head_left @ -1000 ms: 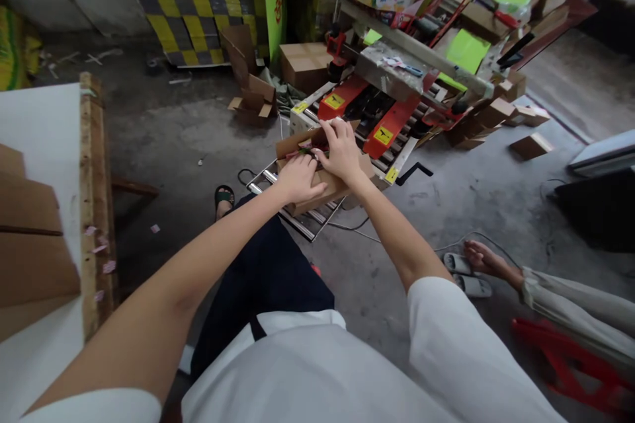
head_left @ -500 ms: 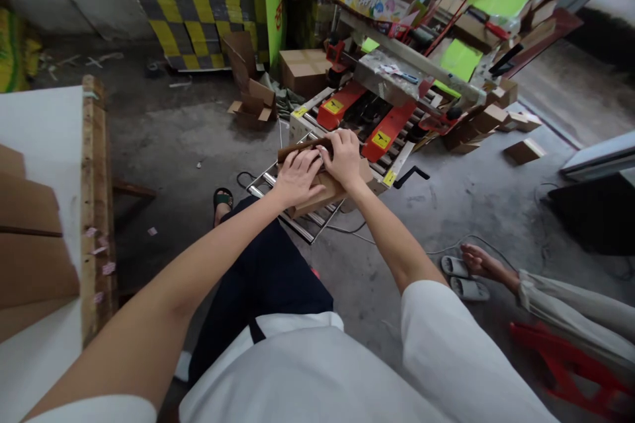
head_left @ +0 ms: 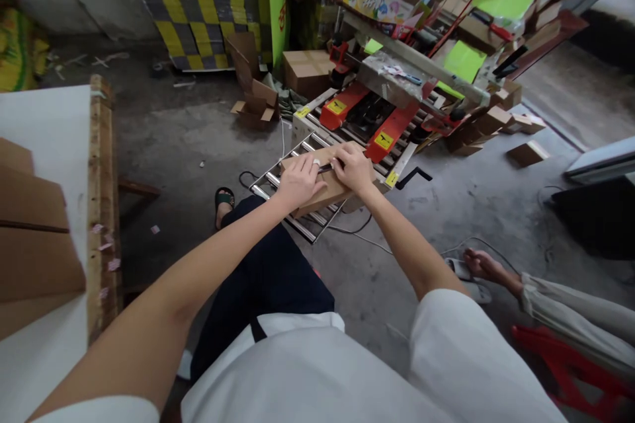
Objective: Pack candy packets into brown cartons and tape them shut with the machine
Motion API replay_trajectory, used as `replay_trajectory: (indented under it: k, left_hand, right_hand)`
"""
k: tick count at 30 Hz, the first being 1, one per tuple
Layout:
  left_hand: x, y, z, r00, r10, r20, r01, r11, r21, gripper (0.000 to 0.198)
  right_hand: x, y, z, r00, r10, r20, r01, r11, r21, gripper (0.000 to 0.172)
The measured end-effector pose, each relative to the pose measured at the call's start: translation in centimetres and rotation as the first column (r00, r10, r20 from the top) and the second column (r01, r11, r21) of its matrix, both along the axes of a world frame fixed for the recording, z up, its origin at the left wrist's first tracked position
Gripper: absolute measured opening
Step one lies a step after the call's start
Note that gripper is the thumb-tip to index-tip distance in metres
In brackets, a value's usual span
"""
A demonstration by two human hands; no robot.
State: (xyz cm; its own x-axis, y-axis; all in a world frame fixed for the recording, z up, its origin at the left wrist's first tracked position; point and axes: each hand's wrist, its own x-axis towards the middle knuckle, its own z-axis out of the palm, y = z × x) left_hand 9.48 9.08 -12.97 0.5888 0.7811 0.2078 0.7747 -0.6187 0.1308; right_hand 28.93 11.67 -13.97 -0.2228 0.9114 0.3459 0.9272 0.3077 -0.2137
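Cardboard box (head_left: 323,195) lies on the steel rollers (head_left: 268,180) at the near end of the machine (head_left: 385,79), just short of its two red guides (head_left: 342,106), and both flaps are folded down. The left hand (head_left: 297,180) rests flat on the near-left part of the lid, fingers stretched out and slightly spread. The right hand (head_left: 355,168) sits on the flap nearer the machine, fingers bent and close together, tips pressing down by the dark seam between the flaps. Neither hand grips anything; both only press on the lid.

A black crank (head_left: 415,176) sticks out from the machine's right side, and small brown boxes (head_left: 526,152) lie on the floor farther right of it. Left of the machine an open carton (head_left: 255,103) sits on the concrete. On the near side, a sandalled foot (head_left: 224,199) stands beside the rollers, and another person's foot (head_left: 489,265) rests well to the machine's near right.
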Motion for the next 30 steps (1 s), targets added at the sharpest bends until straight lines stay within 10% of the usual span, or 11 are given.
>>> replay_trajectory:
  k: [6,13,20,27,30]
  left_hand:
    - [-0.2,0.3,-0.5,0.997,-0.015,0.082,0.011,0.998,0.059,0.063]
    - [-0.4,1.3,-1.5,0.986,-0.110,0.127,0.100,0.992,0.080,0.056]
    - [-4.0,2.2,-1.1,0.928,-0.370,0.049,0.367,0.929,0.054,0.052]
    - [-3.5,1.0,0.5,0.958,-0.282,-0.057,0.270,0.949,-0.163,0.130]
    - [-2.3,0.9,1.3,0.957,-0.255,-0.139,0.229,0.957,-0.180,0.130]
  right_hand:
    - [1.4,0.9,-0.1,0.990,-0.131,0.058,0.133,0.990,-0.038,0.056]
    - [3.0,1.3,0.6,0.990,0.054,0.127,-0.023,0.972,-0.235,0.064]
    - [1.0,-4.4,0.0,0.989,-0.046,0.139,0.071,0.982,-0.177,0.069]
    - [0.6,-5.9,-0.7,0.988,-0.015,0.152,0.043,0.983,-0.181,0.075]
    - [0.8,-5.0,-1.3,0.991,-0.017,0.131,0.040,0.984,-0.176,0.077]
